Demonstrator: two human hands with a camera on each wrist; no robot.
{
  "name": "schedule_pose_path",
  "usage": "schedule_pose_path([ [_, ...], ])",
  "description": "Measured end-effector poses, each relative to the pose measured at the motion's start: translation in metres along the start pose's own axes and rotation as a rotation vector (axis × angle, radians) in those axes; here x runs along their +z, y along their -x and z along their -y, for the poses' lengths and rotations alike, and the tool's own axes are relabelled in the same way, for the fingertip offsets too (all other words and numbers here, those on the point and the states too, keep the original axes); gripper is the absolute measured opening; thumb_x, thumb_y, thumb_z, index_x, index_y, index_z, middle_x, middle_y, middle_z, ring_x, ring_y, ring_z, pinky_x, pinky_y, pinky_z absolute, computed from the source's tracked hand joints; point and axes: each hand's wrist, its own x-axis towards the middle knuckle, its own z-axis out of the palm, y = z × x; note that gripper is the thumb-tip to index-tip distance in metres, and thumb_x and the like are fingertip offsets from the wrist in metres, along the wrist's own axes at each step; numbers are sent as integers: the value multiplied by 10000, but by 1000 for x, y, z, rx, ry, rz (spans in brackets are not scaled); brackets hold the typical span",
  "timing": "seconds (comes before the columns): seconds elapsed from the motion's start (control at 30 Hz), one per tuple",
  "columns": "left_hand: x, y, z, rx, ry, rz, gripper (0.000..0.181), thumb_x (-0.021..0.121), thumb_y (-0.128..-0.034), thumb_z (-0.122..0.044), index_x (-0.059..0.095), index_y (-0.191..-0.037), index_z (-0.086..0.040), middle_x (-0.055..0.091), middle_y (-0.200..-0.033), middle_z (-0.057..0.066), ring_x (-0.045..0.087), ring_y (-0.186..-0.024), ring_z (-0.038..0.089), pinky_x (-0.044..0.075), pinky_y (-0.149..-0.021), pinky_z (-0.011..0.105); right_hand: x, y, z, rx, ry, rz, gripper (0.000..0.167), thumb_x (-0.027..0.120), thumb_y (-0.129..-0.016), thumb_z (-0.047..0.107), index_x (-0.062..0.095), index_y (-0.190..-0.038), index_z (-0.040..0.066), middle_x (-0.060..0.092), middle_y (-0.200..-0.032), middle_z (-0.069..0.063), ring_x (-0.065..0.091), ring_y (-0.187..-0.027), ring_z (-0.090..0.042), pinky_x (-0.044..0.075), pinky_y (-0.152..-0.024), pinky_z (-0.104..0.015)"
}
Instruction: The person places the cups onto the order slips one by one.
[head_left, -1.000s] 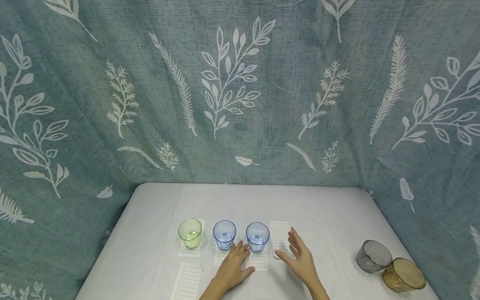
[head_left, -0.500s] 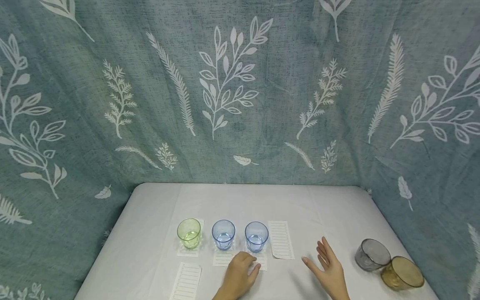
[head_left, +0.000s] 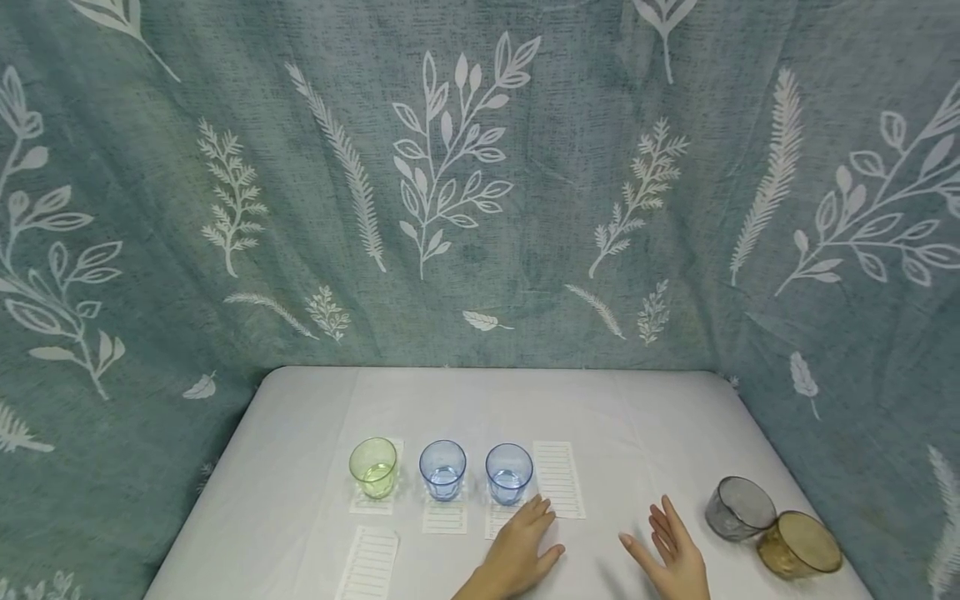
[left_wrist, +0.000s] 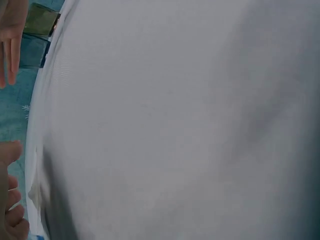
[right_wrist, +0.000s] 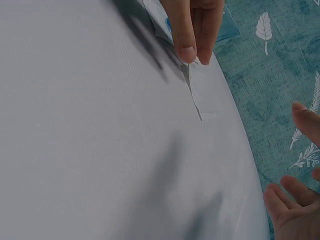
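Note:
My left hand (head_left: 519, 546) reaches over the front of the right blue glass's card, its fingers extended toward the card on the far right. In the right wrist view, that hand's fingertips (right_wrist: 187, 54) are close to a card's edge; contact is unclear. My right hand (head_left: 677, 557) hovers with fingers spread, holding nothing, left of the grey glass. A green glass (head_left: 373, 468), a blue glass (head_left: 442, 471) and a second blue glass (head_left: 509, 474) stand upright in a row, each on a lined white card. Right of them lies a lined card (head_left: 557, 479) without a glass.
Another lined card (head_left: 367, 563) lies at the front left. A grey glass (head_left: 740, 509) and an amber glass (head_left: 799, 545) stand side by side near the right edge of the white-covered table (head_left: 300, 467). Behind hangs a green leaf-patterned cloth (head_left: 555, 208).
My left hand has drawn back from between the blue glasses, then moved right with its fingers extended again. My right hand has moved right and nearer, away from the far-right card. The glasses have stayed put.

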Motion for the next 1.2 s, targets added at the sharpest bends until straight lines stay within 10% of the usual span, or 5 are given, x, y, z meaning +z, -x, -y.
schedule_pose_path([
  [0.27, 13, -6, -5, -5, -137, 212, 477, 612, -870, -441, 642, -1154, -59, 569, -1305, 110, 461, -1287, 252, 366, -1077, 415, 2, 5, -3, 20, -38, -33, 976, 793, -764, 208, 170, -1483, -13, 370, -1392, -340, 401, -1263, -465, 376, -977, -312],
  [0.63, 20, 2, -19, 59, -144, 208, 448, 612, -871, -444, 647, -1129, -80, 601, -1260, 98, 505, -1246, 239, 403, -1052, 394, 1, 5, -6, -28, -13, -101, 931, 783, -772, 173, 200, -1463, -51, 393, -1349, -375, 423, -1220, -507, 379, -958, -440],
  [0.8, 21, 4, -18, 46, -88, 134, 463, 647, -860, -373, 616, -1193, -52, 575, -1294, 122, 487, -1263, 257, 395, -1056, 401, -3, 2, -13, -19, 29, -178, 907, 789, -769, 197, 247, -1459, -31, 439, -1316, -361, 490, -1180, -452, 460, -946, -323],
  [1.03, 17, -2, -13, -22, -77, 66, 488, 664, -850, -319, 585, -1221, -13, 548, -1308, 185, 475, -1265, 313, 394, -1054, 423, -15, -6, -21, -103, 143, -546, 634, 789, -738, 127, 524, -1281, -66, 599, -1142, -287, 619, -889, -253, 362, -648, 46],
  [1.2, 19, -6, -11, -71, -108, 93, 486, 643, -867, -343, 599, -1194, 14, 553, -1292, 206, 473, -1263, 326, 383, -1063, 414, -29, -9, -17, -156, 220, -726, 566, 758, -737, 90, 549, -1228, -97, 562, -1113, -312, 546, -904, -368, 248, -647, 7],
])
